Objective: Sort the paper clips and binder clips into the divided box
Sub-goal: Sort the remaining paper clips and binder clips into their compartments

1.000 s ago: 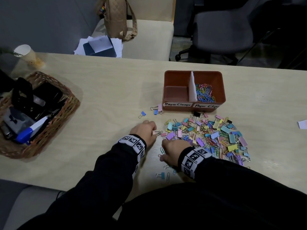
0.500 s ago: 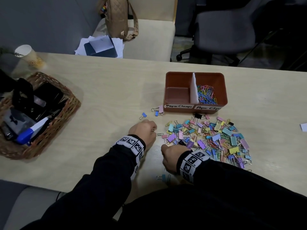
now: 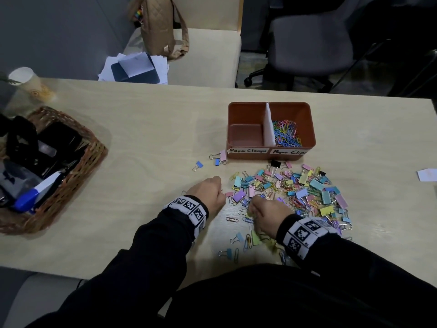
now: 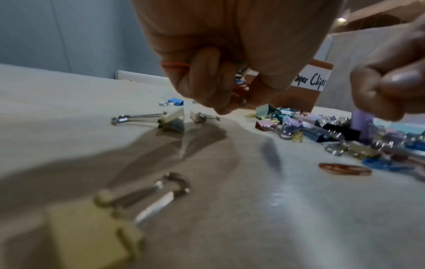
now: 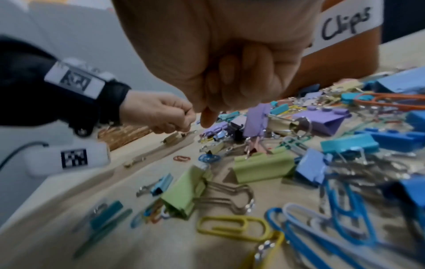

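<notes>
The brown divided box (image 3: 305, 129) has an empty left half labelled Paper Clamps and coloured paper clips (image 3: 286, 133) in its right half. A mixed pile of binder clips and paper clips (image 3: 305, 192) lies in front of it. My left hand (image 3: 220, 191) rests as a fist at the pile's left edge and grips several coloured paper clips (image 4: 240, 87). My right hand (image 3: 254, 209) hovers over the pile's near-left corner with curled fingers, one fingertip (image 5: 208, 117) pointing down beside a purple binder clip (image 5: 255, 118). What it holds, if anything, is hidden.
Stray binder clips (image 3: 220, 156) lie left of the box, and more clips (image 3: 238, 242) near the table's front edge. A wicker basket (image 3: 94, 147) of office tools sits far left, a paper cup (image 3: 30, 84) behind it, a paper slip (image 3: 428, 177) far right.
My right hand has shifted a little right and forward onto the pile's corner, uncovering loose clips near the front edge. The left fist has hardly moved.
</notes>
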### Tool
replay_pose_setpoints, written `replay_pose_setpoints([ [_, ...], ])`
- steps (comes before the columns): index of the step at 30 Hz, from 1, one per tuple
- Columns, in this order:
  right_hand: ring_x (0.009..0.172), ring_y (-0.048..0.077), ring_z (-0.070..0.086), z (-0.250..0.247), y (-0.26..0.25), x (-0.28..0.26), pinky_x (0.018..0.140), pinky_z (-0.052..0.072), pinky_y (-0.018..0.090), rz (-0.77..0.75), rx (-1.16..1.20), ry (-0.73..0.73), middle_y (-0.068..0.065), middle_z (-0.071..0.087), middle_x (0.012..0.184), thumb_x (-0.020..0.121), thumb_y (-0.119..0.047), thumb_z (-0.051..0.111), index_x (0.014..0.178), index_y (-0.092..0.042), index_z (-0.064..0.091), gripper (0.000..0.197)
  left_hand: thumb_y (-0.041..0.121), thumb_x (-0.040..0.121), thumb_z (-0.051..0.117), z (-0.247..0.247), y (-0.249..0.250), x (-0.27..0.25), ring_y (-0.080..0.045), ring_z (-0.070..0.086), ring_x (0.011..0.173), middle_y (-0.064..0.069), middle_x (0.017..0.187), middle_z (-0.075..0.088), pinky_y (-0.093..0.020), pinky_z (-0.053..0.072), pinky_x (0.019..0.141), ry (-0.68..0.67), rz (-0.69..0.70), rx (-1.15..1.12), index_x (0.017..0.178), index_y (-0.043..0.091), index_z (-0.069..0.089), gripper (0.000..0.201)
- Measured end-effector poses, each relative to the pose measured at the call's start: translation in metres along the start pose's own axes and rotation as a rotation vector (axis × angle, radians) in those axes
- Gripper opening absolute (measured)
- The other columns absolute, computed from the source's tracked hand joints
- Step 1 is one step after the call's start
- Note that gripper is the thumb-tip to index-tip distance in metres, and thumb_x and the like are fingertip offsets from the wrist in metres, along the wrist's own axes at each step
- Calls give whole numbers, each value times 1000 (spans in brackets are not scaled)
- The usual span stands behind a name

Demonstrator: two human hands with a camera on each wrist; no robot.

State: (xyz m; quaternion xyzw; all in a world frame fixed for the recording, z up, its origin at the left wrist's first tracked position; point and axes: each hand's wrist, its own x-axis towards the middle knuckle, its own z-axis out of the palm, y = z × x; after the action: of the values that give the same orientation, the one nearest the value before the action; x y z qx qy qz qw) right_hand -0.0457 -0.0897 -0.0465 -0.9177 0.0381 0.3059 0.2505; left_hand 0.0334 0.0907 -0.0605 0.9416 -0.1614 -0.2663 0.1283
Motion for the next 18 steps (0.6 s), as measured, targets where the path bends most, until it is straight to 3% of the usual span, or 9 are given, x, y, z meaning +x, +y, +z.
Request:
replay_pose_setpoints([
  [2, 83, 22, 62, 3, -6, 0, 75, 54, 34, -37, -134, 28, 1, 66, 90, 97, -32, 45, 97, -18, 52, 15, 22, 88, 45, 4, -4, -5, -27, 56, 73, -6, 81, 60, -37, 48, 69, 9, -32, -112, 87, 14, 45, 8],
  [4, 86, 22, 63, 6, -10, 1, 76, 55, 35, -31, -222, 17, 1, 66, 92, 94, -37, 53, 99, -17, 52, 21, 19, 88, 45, 8, -8, -9, -30, 57, 74, -8, 80, 61, -39, 49, 70, 3, -42, -204, 85, 15, 41, 7],
  [7, 88, 23, 62, 9, -9, 4, 78, 54, 35, -6, -303, -2, 3, 65, 96, 93, -36, 56, 104, -16, 52, 24, 15, 89, 46, 12, -10, -16, -31, 58, 75, -11, 81, 62, -38, 46, 69, -7, -37, -293, 85, 15, 40, 8],
  [11, 86, 24, 62, 18, -7, 9, 77, 55, 37, -13, -354, -28, 5, 64, 96, 95, -27, 52, 108, -13, 51, 19, 12, 92, 46, 17, -10, -26, -19, 51, 70, 0, 76, 53, -27, 36, 59, -47, -67, -340, 100, 16, 48, 10],
  [15, 78, 25, 60, 22, -8, 12, 71, 55, 37, -44, -394, -55, 6, 63, 89, 93, -14, 47, 106, -11, 50, 14, 9, 93, 43, 20, -9, -33, -19, 58, 85, -2, 94, 65, -24, 41, 72, -123, -81, -351, 104, 16, 59, 21],
  [18, 77, 24, 59, 21, -8, 9, 71, 54, 35, -61, -357, -65, 4, 61, 88, 92, -19, 46, 106, -12, 49, 15, 8, 92, 43, 20, -8, -37, -16, 58, 86, -1, 95, 68, -22, 42, 75, -160, -50, -362, 96, 13, 66, 24],
])
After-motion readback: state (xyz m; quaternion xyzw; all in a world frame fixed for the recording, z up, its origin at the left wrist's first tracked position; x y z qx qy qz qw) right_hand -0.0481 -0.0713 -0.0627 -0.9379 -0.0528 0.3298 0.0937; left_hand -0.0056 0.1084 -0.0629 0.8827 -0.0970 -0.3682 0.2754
